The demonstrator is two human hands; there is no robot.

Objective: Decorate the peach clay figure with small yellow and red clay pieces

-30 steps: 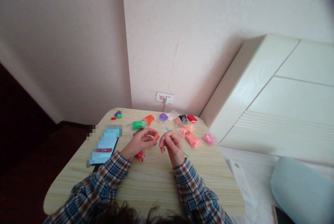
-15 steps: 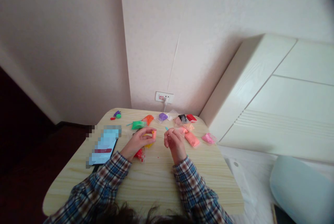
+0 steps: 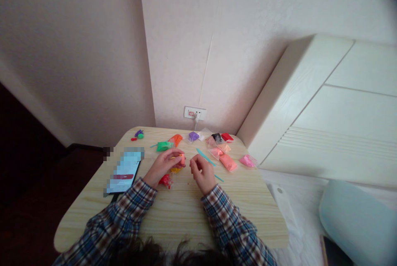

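My left hand [image 3: 166,165] is closed on a small peach-coloured piece of modelling clay [image 3: 182,159], held upright between thumb and fingers. Just to its right, my right hand [image 3: 202,171] has its fingers curled in a pinch; anything between the tips is too small to make out. A turquoise modelling tool [image 3: 204,156] lies on the table behind my right hand, and a thinner turquoise stick [image 3: 218,178] shows beside it. Under my left hand are a yellow clay packet [image 3: 176,170], partly hidden, and a red clay packet [image 3: 166,181].
Green [image 3: 164,146], orange [image 3: 176,139] and purple clay packets [image 3: 193,136] lie along the table's back. Peach [image 3: 228,162] and pink packets [image 3: 247,160] sit at the right. A phone [image 3: 125,171] rests at the left, near small clay pieces [image 3: 140,136].
My right hand has moved slightly left and towards me, closer to the left hand. The turquoise tool and stick it covered now show more. The peach clay stays in my left hand.
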